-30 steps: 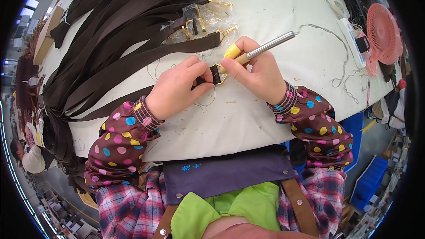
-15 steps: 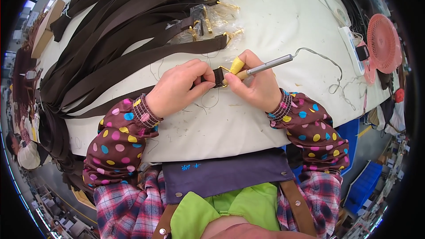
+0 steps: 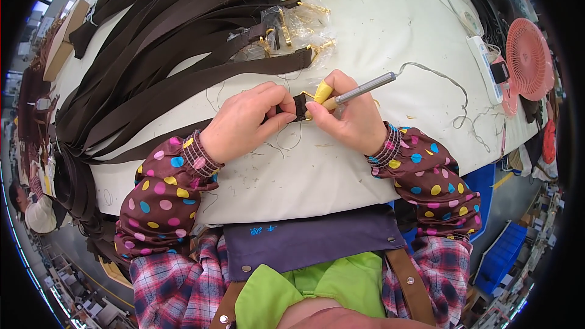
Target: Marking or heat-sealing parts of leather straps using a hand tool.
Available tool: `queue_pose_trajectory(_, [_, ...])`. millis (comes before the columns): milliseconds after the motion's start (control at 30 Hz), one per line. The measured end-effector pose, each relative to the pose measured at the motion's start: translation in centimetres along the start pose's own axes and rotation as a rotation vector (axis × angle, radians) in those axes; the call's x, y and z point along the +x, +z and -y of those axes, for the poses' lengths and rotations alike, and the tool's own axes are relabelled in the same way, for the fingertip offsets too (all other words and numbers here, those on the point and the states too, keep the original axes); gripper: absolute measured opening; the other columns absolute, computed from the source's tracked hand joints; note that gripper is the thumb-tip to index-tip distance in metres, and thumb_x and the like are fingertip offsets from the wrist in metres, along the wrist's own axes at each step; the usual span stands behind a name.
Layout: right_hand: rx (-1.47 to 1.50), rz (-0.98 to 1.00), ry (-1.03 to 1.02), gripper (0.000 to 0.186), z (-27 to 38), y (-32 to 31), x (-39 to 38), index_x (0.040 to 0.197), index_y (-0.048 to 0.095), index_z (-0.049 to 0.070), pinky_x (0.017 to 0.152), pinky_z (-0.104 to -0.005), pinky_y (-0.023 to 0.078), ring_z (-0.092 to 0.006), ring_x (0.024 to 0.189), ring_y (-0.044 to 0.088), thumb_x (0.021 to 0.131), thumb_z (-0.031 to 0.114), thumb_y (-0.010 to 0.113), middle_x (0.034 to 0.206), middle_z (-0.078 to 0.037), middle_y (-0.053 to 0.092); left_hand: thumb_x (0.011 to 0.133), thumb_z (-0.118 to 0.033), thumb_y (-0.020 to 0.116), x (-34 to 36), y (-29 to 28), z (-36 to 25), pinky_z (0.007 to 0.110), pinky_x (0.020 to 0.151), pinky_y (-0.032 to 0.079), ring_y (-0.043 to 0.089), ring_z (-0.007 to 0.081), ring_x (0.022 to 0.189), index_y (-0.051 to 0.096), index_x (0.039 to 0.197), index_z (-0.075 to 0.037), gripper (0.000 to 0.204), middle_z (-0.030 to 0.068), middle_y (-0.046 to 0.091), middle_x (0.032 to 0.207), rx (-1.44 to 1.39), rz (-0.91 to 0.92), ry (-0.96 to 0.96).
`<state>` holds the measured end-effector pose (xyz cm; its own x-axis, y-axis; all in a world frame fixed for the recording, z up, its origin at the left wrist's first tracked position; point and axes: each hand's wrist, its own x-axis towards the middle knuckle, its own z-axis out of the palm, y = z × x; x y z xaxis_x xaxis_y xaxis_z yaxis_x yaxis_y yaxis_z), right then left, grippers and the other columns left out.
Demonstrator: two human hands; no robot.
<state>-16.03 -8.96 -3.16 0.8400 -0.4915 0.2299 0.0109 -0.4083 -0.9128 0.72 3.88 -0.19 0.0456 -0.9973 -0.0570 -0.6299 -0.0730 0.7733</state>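
Observation:
My left hand [image 3: 248,119] pinches the end of a dark brown webbing strap [image 3: 300,108] that has a gold-coloured metal ring or hook at its tip. In my right hand [image 3: 353,116] is a corded pen-shaped tool [image 3: 368,86] with a silver barrel and a pale grip, much like a soldering iron. Yellow tape [image 3: 323,91] wraps one finger of that hand. The tool's front end meets the strap end or lies close to it; my fingers hide the exact contact. The rest of this strap trails left under my left forearm.
Many brown straps [image 3: 152,61] fan out to the left and far side, their gold hooks [image 3: 285,26] in clear plastic. A grey cord [image 3: 448,75] runs from the tool towards a white power strip [image 3: 484,68]. Beside it stands a pink fan [image 3: 528,60]. Loose threads lie on the pale tabletop [image 3: 365,30].
The pen-shaped tool and my right fingers have shifted slightly left, towards the strap end. My left hand keeps its hold in nearly the same place.

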Motion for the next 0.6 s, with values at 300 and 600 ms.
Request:
queue_pose_trajectory(300, [0.115, -0.044, 0.053, 0.024, -0.09, 0.05, -0.12, 0.084, 0.047, 0.003, 0.053, -0.0254, 0.045, -0.0115, 0.057, 0.055, 0.083, 0.013, 0.069, 0.067, -0.006, 0.059, 0.083, -0.011, 0.064, 0.01, -0.14, 0.12, 0.032, 0.063, 0.046, 0.057, 0.0197, 0.069, 0.057, 0.088, -0.007, 0.010, 0.0059, 0.055, 0.084, 0.008, 0.017, 0.011])
queue_pose_trajectory(600, [0.047, -0.014, 0.046, 0.027, 0.00, -0.04, -0.16, 0.083, 0.047, 0.003, 0.051, -0.0247, 0.043, -0.0098, 0.056, 0.054, 0.083, 0.016, 0.071, 0.067, -0.005, 0.058, 0.083, -0.010, 0.064, 0.00, -0.28, 0.00, 0.032, 0.063, 0.046, 0.056, 0.0198, 0.069, 0.056, 0.088, -0.006, 0.009, 0.0061, 0.054, 0.084, -0.006, 0.035, 0.006])
